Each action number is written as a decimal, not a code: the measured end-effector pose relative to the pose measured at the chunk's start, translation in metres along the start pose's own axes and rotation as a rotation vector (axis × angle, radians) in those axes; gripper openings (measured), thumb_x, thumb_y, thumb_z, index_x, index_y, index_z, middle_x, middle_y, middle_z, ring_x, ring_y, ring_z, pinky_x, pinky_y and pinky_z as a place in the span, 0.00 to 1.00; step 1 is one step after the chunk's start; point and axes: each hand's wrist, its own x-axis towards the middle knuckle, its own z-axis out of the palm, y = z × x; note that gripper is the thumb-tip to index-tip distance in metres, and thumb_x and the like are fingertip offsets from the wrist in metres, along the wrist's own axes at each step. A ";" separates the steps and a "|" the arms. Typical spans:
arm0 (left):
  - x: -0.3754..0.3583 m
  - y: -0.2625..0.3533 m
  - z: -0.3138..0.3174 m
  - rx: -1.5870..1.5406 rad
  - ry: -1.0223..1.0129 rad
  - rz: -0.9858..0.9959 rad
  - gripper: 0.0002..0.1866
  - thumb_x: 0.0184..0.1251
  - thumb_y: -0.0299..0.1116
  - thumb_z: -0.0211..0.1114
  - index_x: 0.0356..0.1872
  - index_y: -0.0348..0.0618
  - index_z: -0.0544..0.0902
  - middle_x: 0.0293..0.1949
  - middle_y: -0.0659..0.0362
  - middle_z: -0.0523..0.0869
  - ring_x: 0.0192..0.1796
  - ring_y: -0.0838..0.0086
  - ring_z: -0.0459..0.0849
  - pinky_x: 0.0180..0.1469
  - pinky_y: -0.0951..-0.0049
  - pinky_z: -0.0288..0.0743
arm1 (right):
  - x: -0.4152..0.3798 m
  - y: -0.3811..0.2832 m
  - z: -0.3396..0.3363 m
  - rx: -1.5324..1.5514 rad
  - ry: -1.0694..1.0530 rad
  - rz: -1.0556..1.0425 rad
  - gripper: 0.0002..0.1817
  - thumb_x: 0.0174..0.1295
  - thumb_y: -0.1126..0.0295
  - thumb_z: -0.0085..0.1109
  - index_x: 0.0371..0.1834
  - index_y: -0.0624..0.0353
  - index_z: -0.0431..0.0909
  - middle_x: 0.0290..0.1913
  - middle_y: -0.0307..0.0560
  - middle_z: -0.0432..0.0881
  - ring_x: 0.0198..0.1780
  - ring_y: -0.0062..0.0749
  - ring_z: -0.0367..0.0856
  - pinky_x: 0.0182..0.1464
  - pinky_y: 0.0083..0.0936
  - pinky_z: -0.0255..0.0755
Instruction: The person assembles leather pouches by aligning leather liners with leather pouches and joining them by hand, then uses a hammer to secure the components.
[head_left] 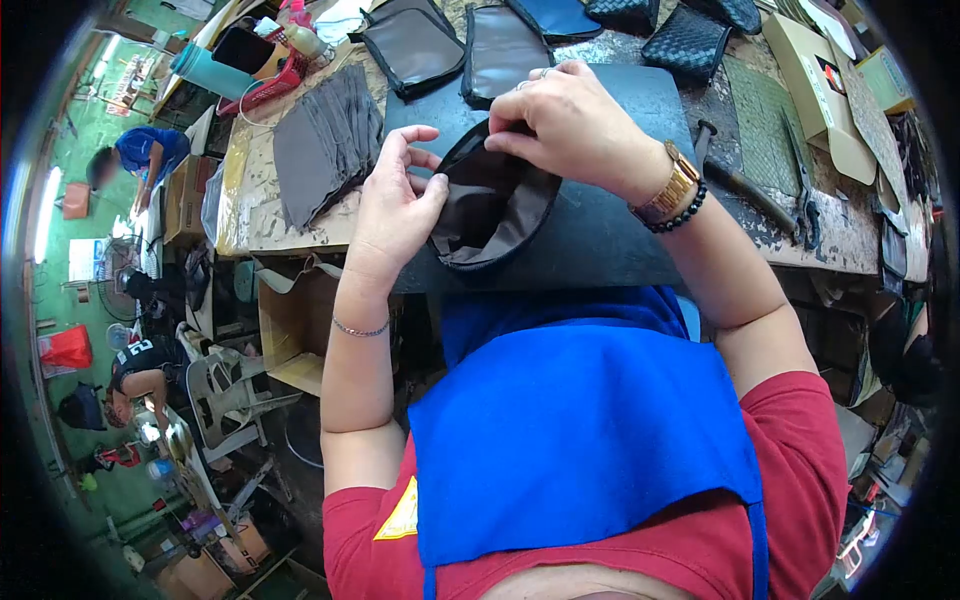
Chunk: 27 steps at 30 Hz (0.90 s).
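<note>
A dark zippered pouch (505, 225) is held up over the black work board, its mouth spread so the brown lining shows. My left hand (400, 195) grips the pouch's left edge between thumb and fingers. At the top edge, my right hand (570, 125) pinches the rim with thumb and fingertips. The black work board (625, 235) lies under both hands. Left of it is a fanned stack of dark brown fabric pieces (325, 140). Flat pouches with brown panels (415, 48) lie beyond the board.
Right of the board lie a hammer (750, 190) and large scissors (800, 170). Black woven pouches (688, 42) and a cardboard box (815, 90) stand at the back right. A turquoise tumbler (210, 72) is at the back left. Other people sit farther left.
</note>
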 end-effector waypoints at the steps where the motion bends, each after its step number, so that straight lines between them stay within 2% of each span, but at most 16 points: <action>1: 0.000 -0.004 0.001 -0.012 0.022 0.021 0.24 0.64 0.20 0.63 0.61 0.41 0.72 0.44 0.59 0.79 0.37 0.83 0.77 0.42 0.81 0.75 | -0.003 0.002 0.004 -0.028 0.054 -0.083 0.09 0.60 0.58 0.66 0.30 0.48 0.83 0.32 0.40 0.85 0.48 0.38 0.83 0.53 0.45 0.68; 2: 0.001 -0.009 0.002 -0.025 0.043 0.042 0.24 0.63 0.21 0.63 0.61 0.41 0.73 0.43 0.58 0.81 0.35 0.81 0.79 0.41 0.79 0.76 | -0.006 0.004 0.007 -0.055 0.106 -0.164 0.09 0.60 0.58 0.66 0.29 0.49 0.82 0.31 0.39 0.84 0.49 0.38 0.82 0.54 0.45 0.68; 8: -0.002 -0.006 0.006 -0.017 0.052 0.106 0.26 0.63 0.21 0.61 0.64 0.42 0.73 0.43 0.57 0.82 0.37 0.81 0.80 0.42 0.78 0.77 | -0.010 0.007 0.012 -0.091 0.183 -0.158 0.08 0.63 0.59 0.64 0.34 0.50 0.80 0.33 0.40 0.84 0.53 0.37 0.80 0.61 0.52 0.66; 11: -0.004 -0.003 0.010 -0.107 0.032 0.116 0.27 0.63 0.20 0.61 0.66 0.41 0.73 0.45 0.57 0.84 0.38 0.82 0.78 0.44 0.79 0.76 | -0.007 0.009 0.013 -0.023 0.283 -0.172 0.09 0.64 0.60 0.63 0.36 0.53 0.79 0.37 0.44 0.85 0.51 0.41 0.83 0.59 0.51 0.69; 14: -0.005 -0.004 0.012 -0.196 0.008 0.117 0.28 0.64 0.19 0.60 0.67 0.41 0.72 0.49 0.55 0.85 0.38 0.84 0.77 0.46 0.80 0.75 | -0.002 0.011 0.010 0.208 0.043 0.019 0.10 0.65 0.61 0.63 0.37 0.56 0.80 0.38 0.49 0.86 0.46 0.47 0.85 0.52 0.46 0.75; 17: -0.006 -0.002 0.013 -0.225 -0.014 0.123 0.29 0.64 0.19 0.61 0.68 0.41 0.72 0.53 0.54 0.85 0.38 0.85 0.75 0.47 0.81 0.74 | -0.002 0.018 0.013 0.268 0.076 -0.001 0.11 0.64 0.61 0.63 0.38 0.58 0.81 0.37 0.53 0.86 0.41 0.51 0.85 0.45 0.40 0.78; 24: -0.006 -0.001 0.016 -0.276 -0.025 0.116 0.29 0.65 0.19 0.60 0.69 0.41 0.71 0.55 0.53 0.85 0.39 0.86 0.75 0.48 0.82 0.74 | -0.006 0.023 0.012 0.299 0.105 -0.015 0.11 0.63 0.61 0.65 0.37 0.58 0.83 0.34 0.54 0.86 0.40 0.51 0.86 0.44 0.39 0.79; 27: -0.005 -0.002 0.013 -0.248 -0.065 0.092 0.29 0.69 0.18 0.60 0.71 0.42 0.68 0.58 0.52 0.82 0.50 0.82 0.79 0.56 0.79 0.75 | -0.007 0.025 0.012 0.307 0.110 -0.036 0.11 0.62 0.61 0.65 0.36 0.58 0.84 0.33 0.54 0.86 0.39 0.51 0.86 0.43 0.38 0.79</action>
